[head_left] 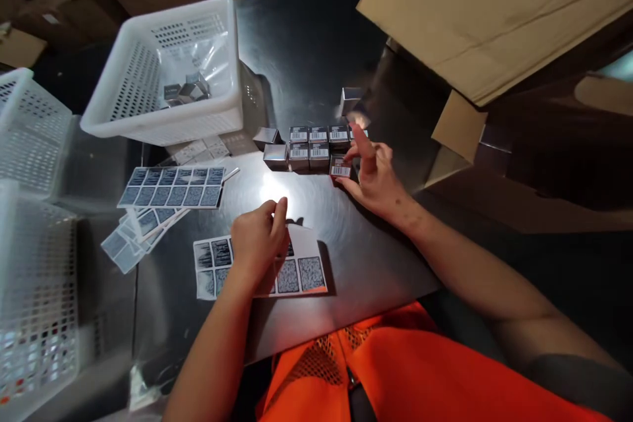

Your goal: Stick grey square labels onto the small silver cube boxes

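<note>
My right hand (376, 175) has its thumb and a finger on a small dark box (340, 167) with a white barcode label, its index finger raised. Just left of it, similar small boxes (319, 150) stand in two rows, several with barcode labels facing up. Two boxes at the left end, one of them this silver box (275, 156), show plain tops. Over a sheet of printed labels (310, 273) my left hand (260, 234) is closed, thumb along the top; whatever its curled fingers hold is hidden. One label space on that sheet is bare white.
A white plastic basket (163, 128) with several small boxes in a clear bag stands at the back left. More label sheets (171, 187) lie in front of it. Another small box (350, 100) sits behind the rows. A large cardboard carton (494, 13) overhangs the right side.
</note>
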The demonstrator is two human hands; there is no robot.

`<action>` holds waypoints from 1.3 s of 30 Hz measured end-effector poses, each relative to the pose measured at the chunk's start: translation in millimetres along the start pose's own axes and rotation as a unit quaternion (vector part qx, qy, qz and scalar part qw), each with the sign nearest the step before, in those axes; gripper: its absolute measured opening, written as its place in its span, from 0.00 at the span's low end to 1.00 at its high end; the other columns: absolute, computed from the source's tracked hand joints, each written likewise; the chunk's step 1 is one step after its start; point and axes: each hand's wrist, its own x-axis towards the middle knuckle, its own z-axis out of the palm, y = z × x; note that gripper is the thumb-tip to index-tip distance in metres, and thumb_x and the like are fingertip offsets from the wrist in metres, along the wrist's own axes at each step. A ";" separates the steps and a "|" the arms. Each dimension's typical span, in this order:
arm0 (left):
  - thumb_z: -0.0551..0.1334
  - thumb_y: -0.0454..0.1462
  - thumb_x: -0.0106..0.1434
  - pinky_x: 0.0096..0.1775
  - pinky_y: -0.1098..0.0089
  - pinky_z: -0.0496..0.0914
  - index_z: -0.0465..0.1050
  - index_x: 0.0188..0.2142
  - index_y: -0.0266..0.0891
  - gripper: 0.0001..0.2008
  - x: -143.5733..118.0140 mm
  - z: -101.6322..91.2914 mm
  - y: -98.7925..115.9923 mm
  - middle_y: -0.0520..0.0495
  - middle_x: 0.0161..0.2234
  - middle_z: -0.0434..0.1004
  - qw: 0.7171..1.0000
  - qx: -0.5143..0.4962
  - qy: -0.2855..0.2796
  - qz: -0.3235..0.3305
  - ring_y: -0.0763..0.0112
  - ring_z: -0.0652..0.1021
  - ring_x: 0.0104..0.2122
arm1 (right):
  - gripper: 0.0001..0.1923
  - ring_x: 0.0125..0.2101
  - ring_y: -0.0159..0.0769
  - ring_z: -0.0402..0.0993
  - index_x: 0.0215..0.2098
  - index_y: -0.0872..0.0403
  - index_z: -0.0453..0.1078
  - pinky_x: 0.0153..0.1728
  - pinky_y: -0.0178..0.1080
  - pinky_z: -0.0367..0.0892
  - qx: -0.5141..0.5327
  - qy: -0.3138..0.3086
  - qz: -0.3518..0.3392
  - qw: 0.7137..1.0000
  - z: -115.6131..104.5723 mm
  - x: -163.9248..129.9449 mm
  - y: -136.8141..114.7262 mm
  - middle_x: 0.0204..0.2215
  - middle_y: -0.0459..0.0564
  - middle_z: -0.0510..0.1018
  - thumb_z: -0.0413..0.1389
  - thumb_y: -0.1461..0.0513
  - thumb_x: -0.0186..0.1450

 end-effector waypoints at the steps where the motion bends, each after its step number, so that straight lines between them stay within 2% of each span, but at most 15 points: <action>1: 0.53 0.48 0.70 0.29 0.66 0.53 0.75 0.27 0.40 0.22 -0.3 0.2 1.0 0.46 0.19 0.74 0.999 -0.042 -0.015 0.003 0.65 0.73 0.22 | 0.54 0.44 0.47 0.74 0.75 0.47 0.28 0.54 0.56 0.68 0.027 0.010 -0.006 1.000 -0.1 -0.5 0.2 0.42 0.52 0.76 0.61 0.65 0.66; 4: 0.63 0.50 0.64 0.27 0.69 0.59 0.79 0.42 0.41 0.17 -1.6 0.6 5.5 0.50 0.25 0.79 0.978 -0.200 -0.058 -0.014 0.72 0.71 0.19 | 0.50 0.41 0.42 0.75 0.75 0.43 0.30 0.50 0.49 0.73 0.098 0.047 -0.062 0.992 -1.6 -2.3 -5.2 0.43 0.50 0.75 0.58 0.66 0.68; 6: 0.70 0.50 0.56 0.24 0.70 0.60 0.73 0.57 0.42 0.31 -2.9 0.3 9.2 0.47 0.38 0.84 0.951 -0.294 -0.085 -0.035 0.79 0.66 0.16 | 0.44 0.43 0.42 0.76 0.73 0.40 0.41 0.48 0.48 0.75 0.139 0.075 -0.120 0.980 -4.1 -5.4 -17.9 0.45 0.50 0.76 0.59 0.66 0.68; 8: 0.74 0.47 0.50 0.22 0.71 0.62 0.67 0.63 0.43 0.42 -4.8 -0.8 12.2 0.42 0.48 0.83 0.923 -0.366 -0.114 -0.034 0.81 0.65 0.16 | 0.31 0.44 0.42 0.77 0.66 0.39 0.57 0.48 0.47 0.77 0.206 0.056 -0.146 0.966 -8.6 -9.8 -35.6 0.44 0.48 0.77 0.59 0.64 0.69; 10: 0.75 0.45 0.50 0.23 0.71 0.65 0.70 0.60 0.42 0.39 -6.8 -2.0 13.7 0.43 0.46 0.82 0.902 -0.407 -0.144 -0.009 0.78 0.69 0.20 | 0.18 0.45 0.40 0.78 0.58 0.40 0.67 0.49 0.46 0.78 0.272 0.008 -0.143 0.952 -15.6 -13.7 -51.5 0.44 0.47 0.77 0.58 0.61 0.70; 11: 0.74 0.45 0.51 0.24 0.72 0.66 0.73 0.57 0.41 0.34 -7.8 -2.2 13.7 0.44 0.43 0.83 0.898 -0.414 -0.149 0.003 0.76 0.71 0.22 | 0.16 0.47 0.40 0.78 0.56 0.40 0.68 0.51 0.46 0.78 0.295 -0.012 -0.142 0.945 -20.0 -14.9 -56.8 0.46 0.47 0.76 0.58 0.60 0.70; 13: 0.73 0.43 0.53 0.25 0.72 0.65 0.76 0.52 0.41 0.27 -9.2 -1.5 12.4 0.46 0.39 0.82 0.905 -0.405 -0.131 0.025 0.73 0.73 0.26 | 0.20 0.55 0.44 0.74 0.56 0.40 0.69 0.57 0.48 0.75 0.309 -0.002 -0.140 0.941 -30.0 -14.7 -60.6 0.55 0.49 0.70 0.63 0.58 0.67; 15: 0.73 0.42 0.53 0.23 0.74 0.63 0.77 0.53 0.43 0.27 -9.7 0.5 10.5 0.47 0.40 0.82 0.921 -0.378 -0.090 0.039 0.73 0.74 0.27 | 0.24 0.62 0.48 0.67 0.56 0.39 0.70 0.62 0.52 0.70 0.308 0.042 -0.120 0.943 -40.4 -11.5 -57.9 0.61 0.50 0.64 0.68 0.58 0.63; 18: 0.74 0.41 0.54 0.22 0.76 0.59 0.77 0.54 0.47 0.27 -9.5 3.1 9.8 0.48 0.44 0.82 0.935 -0.344 -0.065 0.060 0.72 0.76 0.29 | 0.15 0.55 0.43 0.73 0.49 0.40 0.74 0.59 0.51 0.71 0.366 0.094 -0.048 0.925 -51.5 -4.9 -52.6 0.51 0.46 0.75 0.65 0.62 0.66; 21: 0.74 0.39 0.55 0.22 0.76 0.60 0.77 0.54 0.48 0.26 -10.2 3.2 12.9 0.48 0.46 0.82 0.941 -0.325 -0.072 0.064 0.71 0.77 0.32 | 0.05 0.43 0.36 0.79 0.42 0.45 0.75 0.49 0.43 0.77 0.450 0.036 0.078 0.889 -53.7 -1.5 -53.0 0.38 0.44 0.79 0.63 0.61 0.68; 22: 0.73 0.39 0.55 0.23 0.76 0.60 0.77 0.54 0.47 0.26 -10.8 2.9 14.3 0.47 0.46 0.82 0.943 -0.318 -0.076 0.064 0.71 0.77 0.32 | 0.06 0.40 0.35 0.79 0.43 0.46 0.75 0.46 0.41 0.78 0.467 -0.009 0.123 0.876 -52.8 -1.6 -53.9 0.36 0.44 0.79 0.63 0.60 0.68; 24: 0.73 0.38 0.55 0.24 0.76 0.62 0.78 0.54 0.47 0.25 -12.5 2.6 16.6 0.47 0.46 0.82 0.946 -0.306 -0.079 0.068 0.71 0.77 0.32 | 0.15 0.35 0.34 0.80 0.51 0.47 0.72 0.41 0.38 0.78 0.487 -0.096 0.187 0.848 -49.5 -3.0 -55.6 0.32 0.43 0.78 0.65 0.58 0.66; 26: 0.73 0.38 0.56 0.25 0.76 0.64 0.78 0.54 0.46 0.25 -14.4 3.0 17.6 0.48 0.45 0.83 0.948 -0.299 -0.076 0.078 0.71 0.77 0.31 | 0.26 0.33 0.34 0.80 0.57 0.47 0.65 0.38 0.37 0.78 0.504 -0.136 0.223 0.823 -45.5 -5.2 -56.6 0.28 0.40 0.77 0.66 0.59 0.64; 29: 0.73 0.37 0.56 0.26 0.76 0.65 0.78 0.54 0.47 0.24 -16.5 4.3 17.4 0.48 0.44 0.83 0.947 -0.300 -0.068 0.094 0.71 0.78 0.31 | 0.31 0.34 0.34 0.81 0.58 0.47 0.59 0.35 0.34 0.77 0.515 -0.138 0.260 0.805 -41.2 -7.7 -57.1 0.27 0.40 0.78 0.67 0.60 0.62; 39: 0.71 0.32 0.57 0.30 0.76 0.69 0.77 0.54 0.48 0.25 -19.5 4.1 18.0 0.52 0.43 0.83 0.944 -0.297 -0.039 0.136 0.75 0.78 0.31 | 0.38 0.34 0.36 0.80 0.55 0.48 0.56 0.39 0.40 0.77 0.525 -0.156 0.335 0.767 -44.5 -3.3 -63.7 0.28 0.40 0.78 0.72 0.57 0.55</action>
